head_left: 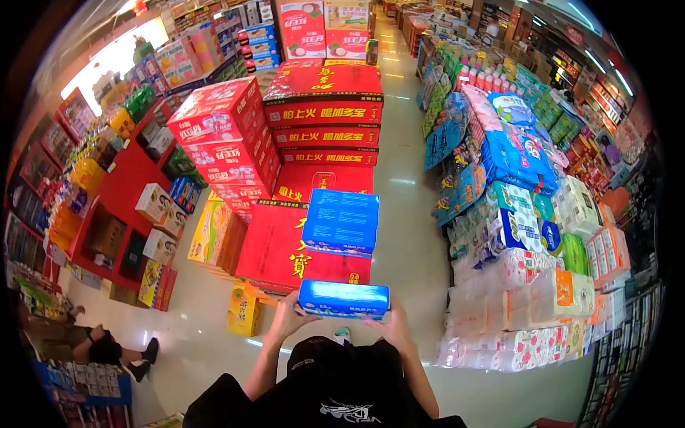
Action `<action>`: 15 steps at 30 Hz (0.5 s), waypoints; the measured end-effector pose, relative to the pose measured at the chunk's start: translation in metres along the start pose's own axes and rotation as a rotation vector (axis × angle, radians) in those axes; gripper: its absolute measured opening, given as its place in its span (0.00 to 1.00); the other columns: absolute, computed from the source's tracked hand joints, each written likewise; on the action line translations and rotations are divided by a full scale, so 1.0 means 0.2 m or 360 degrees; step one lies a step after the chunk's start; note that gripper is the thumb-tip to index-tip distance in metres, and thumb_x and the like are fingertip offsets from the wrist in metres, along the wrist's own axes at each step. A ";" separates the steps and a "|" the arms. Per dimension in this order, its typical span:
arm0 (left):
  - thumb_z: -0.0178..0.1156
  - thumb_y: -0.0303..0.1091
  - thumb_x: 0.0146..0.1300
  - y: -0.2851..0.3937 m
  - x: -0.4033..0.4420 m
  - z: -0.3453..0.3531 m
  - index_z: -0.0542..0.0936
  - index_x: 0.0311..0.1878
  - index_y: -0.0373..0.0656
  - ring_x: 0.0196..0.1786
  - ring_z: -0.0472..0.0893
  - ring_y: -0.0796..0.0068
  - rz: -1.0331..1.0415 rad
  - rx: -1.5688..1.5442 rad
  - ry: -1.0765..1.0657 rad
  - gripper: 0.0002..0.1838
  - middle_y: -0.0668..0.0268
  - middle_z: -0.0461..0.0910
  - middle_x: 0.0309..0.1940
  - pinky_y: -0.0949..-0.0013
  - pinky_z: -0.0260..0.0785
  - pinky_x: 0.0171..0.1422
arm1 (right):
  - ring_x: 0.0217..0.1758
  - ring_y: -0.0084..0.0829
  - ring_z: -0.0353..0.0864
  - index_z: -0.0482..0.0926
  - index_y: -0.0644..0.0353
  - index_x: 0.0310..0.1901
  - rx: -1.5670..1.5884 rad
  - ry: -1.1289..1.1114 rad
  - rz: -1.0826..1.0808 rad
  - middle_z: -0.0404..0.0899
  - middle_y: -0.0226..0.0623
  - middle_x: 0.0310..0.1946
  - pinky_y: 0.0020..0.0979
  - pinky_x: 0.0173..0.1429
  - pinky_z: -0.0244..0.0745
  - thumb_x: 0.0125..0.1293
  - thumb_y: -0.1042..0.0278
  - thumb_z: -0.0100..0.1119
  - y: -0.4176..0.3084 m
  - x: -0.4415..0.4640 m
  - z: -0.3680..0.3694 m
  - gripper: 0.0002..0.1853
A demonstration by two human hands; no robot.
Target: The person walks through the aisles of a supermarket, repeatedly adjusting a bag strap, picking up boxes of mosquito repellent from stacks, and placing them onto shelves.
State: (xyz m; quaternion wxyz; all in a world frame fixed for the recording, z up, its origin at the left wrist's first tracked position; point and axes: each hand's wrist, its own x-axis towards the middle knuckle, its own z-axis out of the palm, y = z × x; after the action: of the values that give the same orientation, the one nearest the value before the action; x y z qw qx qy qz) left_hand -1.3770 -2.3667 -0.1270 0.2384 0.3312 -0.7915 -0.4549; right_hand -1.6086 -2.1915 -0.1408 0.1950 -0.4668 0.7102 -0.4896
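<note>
Between my two hands, in front of my body, I hold a blue carton [344, 297] with white print. My left hand [289, 319] grips its left end, and my right hand [389, 322] grips its right end. Just beyond it, more blue cartons [341, 220] sit on top of a large red drink case [275, 246] with gold lettering. The fingers under the held carton are partly hidden.
Behind stand stacked red cases [325, 114] and pink-white boxes [225, 135]. To the right, a long display holds packs of tissue rolls [514, 314]. At left are red shelves [114, 196] and a seated person [78, 335]. A tiled aisle [407, 214] runs ahead.
</note>
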 end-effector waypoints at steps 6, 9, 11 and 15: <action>0.79 0.30 0.41 0.09 -0.10 0.03 0.77 0.57 0.36 0.43 0.81 0.71 -0.0090 -0.0132 -0.0141 0.36 0.58 0.77 0.48 0.72 0.81 0.38 | 0.56 0.41 0.76 0.66 0.64 0.62 0.0189 -0.0058 0.0256 0.75 0.46 0.52 0.39 0.60 0.72 0.44 0.69 0.80 -0.09 -0.15 -0.11 0.43; 0.78 0.28 0.41 0.15 -0.09 0.03 0.74 0.62 0.38 0.42 0.80 0.72 -0.0097 -0.0156 -0.0173 0.40 0.59 0.76 0.48 0.73 0.82 0.38 | 0.56 0.36 0.77 0.65 0.63 0.63 0.0258 -0.0036 0.0297 0.75 0.43 0.53 0.36 0.58 0.75 0.45 0.72 0.79 -0.14 -0.18 -0.12 0.42; 0.77 0.26 0.42 0.15 -0.08 0.03 0.72 0.64 0.38 0.42 0.79 0.73 -0.0084 -0.0136 -0.0207 0.42 0.60 0.75 0.47 0.73 0.82 0.38 | 0.54 0.33 0.79 0.64 0.63 0.63 0.0416 0.0036 0.0325 0.76 0.41 0.52 0.35 0.57 0.77 0.46 0.73 0.79 -0.13 -0.21 -0.10 0.42; 0.77 0.25 0.42 0.25 -0.04 -0.01 0.72 0.64 0.38 0.42 0.79 0.75 -0.0054 -0.0160 -0.0187 0.41 0.62 0.74 0.44 0.73 0.83 0.39 | 0.51 0.31 0.81 0.62 0.62 0.61 0.0604 0.0092 0.0415 0.78 0.39 0.49 0.35 0.56 0.77 0.48 0.75 0.78 -0.04 -0.23 -0.06 0.41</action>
State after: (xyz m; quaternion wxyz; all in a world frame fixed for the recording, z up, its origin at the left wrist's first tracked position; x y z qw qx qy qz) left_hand -1.3854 -2.3438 -0.0824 0.1999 0.3049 -0.7746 -0.5167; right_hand -1.5917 -2.1477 -0.1375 0.3204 -0.3119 0.6648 -0.5984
